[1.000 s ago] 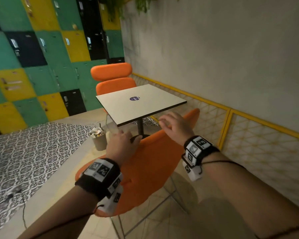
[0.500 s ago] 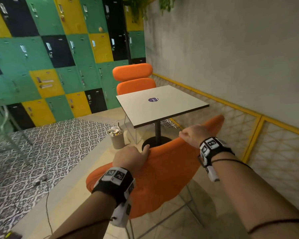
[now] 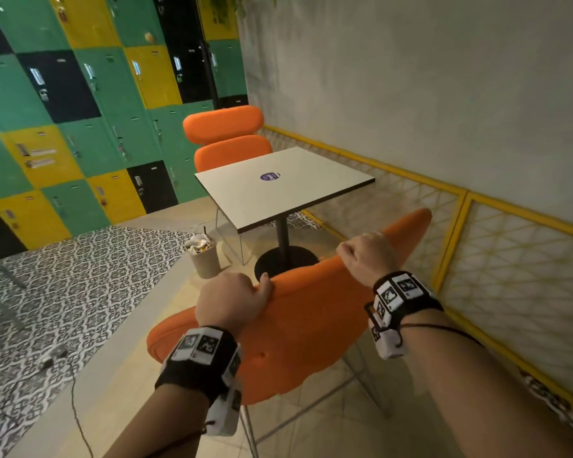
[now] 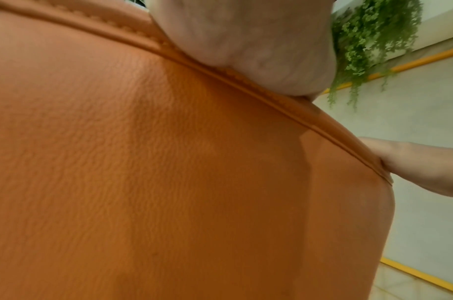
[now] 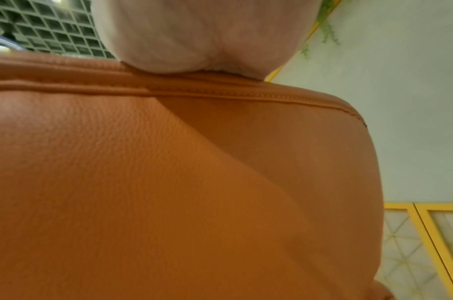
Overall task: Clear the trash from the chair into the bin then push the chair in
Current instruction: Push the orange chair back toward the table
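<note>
An orange padded chair (image 3: pixel 298 328) stands in front of me with its back towards me, short of the white square table (image 3: pixel 278 190). My left hand (image 3: pixel 232 299) grips the top edge of the backrest, fingers curled over it. My right hand (image 3: pixel 366 256) grips the same edge further right. Both wrist views show the orange backrest (image 4: pixel 168 182) (image 5: pixel 168 182) close up under each palm. The seat is hidden behind the backrest. A small beige bin (image 3: pixel 205 259) full of crumpled trash stands on the floor left of the table's black base (image 3: pixel 285 262).
A second orange chair (image 3: pixel 227 140) sits at the table's far side. Yellow-framed lattice panels (image 3: pixel 477 246) line the wall on the right. Green, yellow and black lockers (image 3: pixel 80 110) fill the back left. A cable (image 3: pixel 75 391) lies on the patterned carpet.
Both hands have settled from resting loosely on the backrest to gripping its top edge. My view has lifted and shifted, so the table sits further right and higher.
</note>
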Motion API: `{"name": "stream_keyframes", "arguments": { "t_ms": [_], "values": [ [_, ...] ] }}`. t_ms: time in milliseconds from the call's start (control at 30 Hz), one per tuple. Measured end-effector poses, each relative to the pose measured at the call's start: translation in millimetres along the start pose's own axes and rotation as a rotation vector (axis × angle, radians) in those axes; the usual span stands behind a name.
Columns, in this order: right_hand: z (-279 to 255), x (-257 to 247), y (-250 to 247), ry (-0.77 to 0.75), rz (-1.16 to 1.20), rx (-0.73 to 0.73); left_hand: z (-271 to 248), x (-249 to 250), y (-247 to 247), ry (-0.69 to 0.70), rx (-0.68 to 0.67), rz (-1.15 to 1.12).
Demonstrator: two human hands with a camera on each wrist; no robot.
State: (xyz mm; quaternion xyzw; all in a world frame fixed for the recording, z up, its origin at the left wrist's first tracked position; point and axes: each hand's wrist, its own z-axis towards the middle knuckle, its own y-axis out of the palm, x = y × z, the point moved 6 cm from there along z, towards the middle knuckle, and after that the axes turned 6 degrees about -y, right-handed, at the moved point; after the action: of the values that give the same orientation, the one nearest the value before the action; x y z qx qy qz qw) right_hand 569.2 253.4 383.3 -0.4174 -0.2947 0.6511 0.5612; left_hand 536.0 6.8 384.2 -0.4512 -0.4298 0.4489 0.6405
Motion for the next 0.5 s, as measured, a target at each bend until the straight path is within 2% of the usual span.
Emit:
{"name": "stream_keyframes", "arguments": {
  "t_ms": [167,367,500],
  "values": [
    [-37,-23,-13,0.058,-0.032,0.07,-17,-13,-9,0.148,0.039,-0.004],
    [-86,-56,-28,0.187,-0.186,0.113,-37,-38,-16,0.27,-0.005,-0.077],
    [-115,-83,-34,0.251,-0.232,0.138,-56,-60,-27,0.388,0.172,-0.208]
  ]
}}
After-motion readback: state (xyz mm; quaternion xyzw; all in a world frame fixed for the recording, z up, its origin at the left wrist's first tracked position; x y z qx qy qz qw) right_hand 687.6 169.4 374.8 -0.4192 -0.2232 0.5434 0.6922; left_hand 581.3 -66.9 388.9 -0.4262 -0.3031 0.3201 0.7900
